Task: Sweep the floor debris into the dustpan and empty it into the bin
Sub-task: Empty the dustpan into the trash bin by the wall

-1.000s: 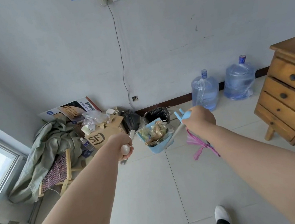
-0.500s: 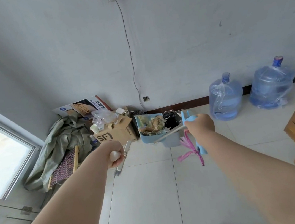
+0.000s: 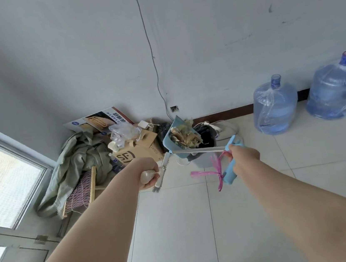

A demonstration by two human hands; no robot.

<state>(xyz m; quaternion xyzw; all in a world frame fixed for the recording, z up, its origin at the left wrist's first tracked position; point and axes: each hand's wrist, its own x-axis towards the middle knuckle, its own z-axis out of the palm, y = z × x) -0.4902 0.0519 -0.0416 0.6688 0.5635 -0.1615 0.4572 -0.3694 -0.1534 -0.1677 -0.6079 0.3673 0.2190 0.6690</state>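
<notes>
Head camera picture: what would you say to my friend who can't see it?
A person's right hand holds a blue long-handled dustpan, full of paper-like debris, tilted over a black-lined bin. The left hand grips a broom. A cardboard box and two water jugs stand nearby.

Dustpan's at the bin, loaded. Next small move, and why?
Probably tilt the dustpan further with the right hand: the debris sits in the pan, its mouth turned toward the black-lined bin beside it, and nothing looks dumped yet.
</notes>
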